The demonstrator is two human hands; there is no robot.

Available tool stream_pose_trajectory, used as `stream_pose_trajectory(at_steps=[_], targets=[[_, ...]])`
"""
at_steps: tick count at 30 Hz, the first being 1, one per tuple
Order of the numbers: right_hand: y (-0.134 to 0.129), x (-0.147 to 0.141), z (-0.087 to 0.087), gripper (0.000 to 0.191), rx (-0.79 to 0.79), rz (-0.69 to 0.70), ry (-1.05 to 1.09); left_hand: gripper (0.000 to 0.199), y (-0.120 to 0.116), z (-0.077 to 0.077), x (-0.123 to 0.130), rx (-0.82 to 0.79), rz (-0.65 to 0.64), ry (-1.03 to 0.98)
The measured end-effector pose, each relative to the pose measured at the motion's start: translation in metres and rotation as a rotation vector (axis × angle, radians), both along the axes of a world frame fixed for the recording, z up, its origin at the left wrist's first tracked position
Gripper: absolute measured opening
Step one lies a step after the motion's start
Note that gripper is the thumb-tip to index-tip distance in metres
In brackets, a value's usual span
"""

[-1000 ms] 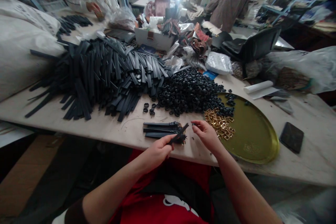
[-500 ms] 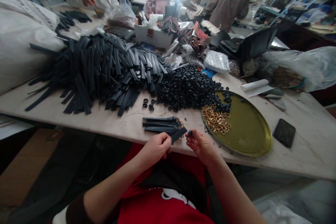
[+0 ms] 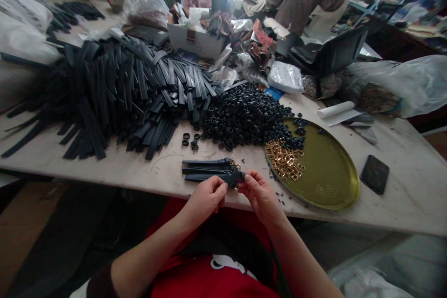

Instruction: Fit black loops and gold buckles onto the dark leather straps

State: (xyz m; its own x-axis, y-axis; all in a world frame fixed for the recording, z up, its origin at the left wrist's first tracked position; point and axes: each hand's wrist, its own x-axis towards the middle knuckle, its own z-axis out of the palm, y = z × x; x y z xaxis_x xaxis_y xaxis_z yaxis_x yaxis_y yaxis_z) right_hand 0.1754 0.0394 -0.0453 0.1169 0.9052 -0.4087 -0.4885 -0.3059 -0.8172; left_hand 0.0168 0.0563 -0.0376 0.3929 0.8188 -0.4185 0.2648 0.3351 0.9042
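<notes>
Between my hands is a short black strap (image 3: 232,179); my left hand (image 3: 208,194) pinches its near end. At the strap's far end, my right hand (image 3: 260,195) has its fingers closed on a small black strap loop (image 3: 242,176), which meets the strap tip. Whether the loop is around the strap or only against it I cannot tell. Just behind my left hand lie several finished-looking black straps (image 3: 204,169) with gold buckles (image 3: 236,165) at their right ends. A big heap of black loops (image 3: 244,118) sits beyond my hands.
A large pile of black straps (image 3: 139,88) spreads over the left of the table (image 3: 153,179). To the right, a round gold tray (image 3: 335,172) carries gold buckles (image 3: 284,160) and some loops. A phone (image 3: 375,174) lies beside it. Farther back are a box (image 3: 197,43) and plastic bags.
My right hand has moved left and brought the loop from apart to the strap's tip. My left hand keeps its pinch on the strap. The camera view has shifted slightly.
</notes>
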Motion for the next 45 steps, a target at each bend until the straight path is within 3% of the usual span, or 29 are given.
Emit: stream_pose_trajectory(at_steps=[4,8,14,21,25,28,30,33,35,39,41,43,45], targets=[[0.000,0.000,-0.002,0.019,0.090,0.036,-0.255,0.022,0.000,0.007,-0.002,0.128,-0.133,0.125],[-0.006,0.002,0.000,0.022,0.138,0.121,-0.381,0.026,0.003,0.023,-0.007,0.325,-0.258,0.307],[-0.022,0.003,0.006,0.015,0.223,0.205,-0.585,0.029,0.003,0.042,-0.015,0.441,-0.443,0.494],[-0.033,-0.005,0.018,0.021,0.172,0.233,-0.340,0.035,-0.023,0.042,-0.006,0.392,-0.329,0.430],[-0.042,-0.012,0.015,0.050,0.272,0.248,-0.380,0.043,-0.029,0.044,-0.002,0.390,-0.265,0.371],[-0.037,0.017,0.015,0.048,0.328,0.243,-0.697,0.037,-0.026,0.042,-0.004,0.400,-0.254,0.297],[-0.025,0.051,0.017,0.022,0.305,0.183,-1.162,0.035,-0.022,0.040,-0.004,0.389,-0.230,0.271],[0.002,0.096,0.017,0.015,0.131,0.262,-1.843,0.034,-0.018,0.035,0.002,0.370,-0.218,0.231],[0.017,0.111,0.013,0.013,0.073,0.318,-1.971,0.032,-0.016,0.033,0.007,0.345,-0.245,0.222],[0.027,0.118,0.006,0.015,0.088,0.369,-1.983,0.031,-0.010,0.031,0.010,0.304,-0.269,0.241],[0.025,0.119,0.008,0.016,0.116,0.301,-1.910,0.032,-0.005,0.031,0.010,0.295,-0.254,0.220],[0.022,0.115,0.014,0.013,0.147,0.148,-1.631,0.031,0.001,0.031,0.014,0.277,-0.224,0.172],[0.019,0.102,0.020,0.013,0.149,0.036,-1.130,0.031,0.008,0.031,0.022,0.244,-0.182,0.109]])
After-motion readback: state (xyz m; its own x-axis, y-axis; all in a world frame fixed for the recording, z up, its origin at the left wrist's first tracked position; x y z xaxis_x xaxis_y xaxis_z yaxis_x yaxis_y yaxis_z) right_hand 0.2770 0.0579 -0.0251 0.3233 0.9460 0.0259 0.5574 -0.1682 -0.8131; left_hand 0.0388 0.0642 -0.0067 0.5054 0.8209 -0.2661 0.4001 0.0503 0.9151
